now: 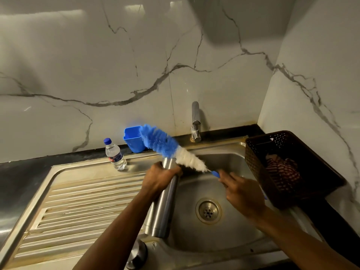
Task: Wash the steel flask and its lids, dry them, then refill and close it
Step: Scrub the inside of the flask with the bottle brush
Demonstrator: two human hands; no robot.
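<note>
A tall steel flask (pixel 162 207) leans over the left side of the sink basin (pixel 224 164), its open mouth pointing up and away. My left hand (pixel 158 179) grips it just below the neck. A bottle brush (pixel 171 150) with blue and white bristles lies across the air above the flask's mouth, outside the flask. My right hand (pixel 241 191) holds the brush's thin blue handle. A round steel lid (pixel 136 254) rests on the sink's front rim near my left forearm.
A small water bottle (pixel 116 154) with a blue cap stands on the ribbed drainboard (pixel 81 207). A blue plastic holder (pixel 134 139) sits by the wall. The tap (pixel 195 121) is behind the basin. A dark basket (pixel 290 168) with a striped cloth stands at the right.
</note>
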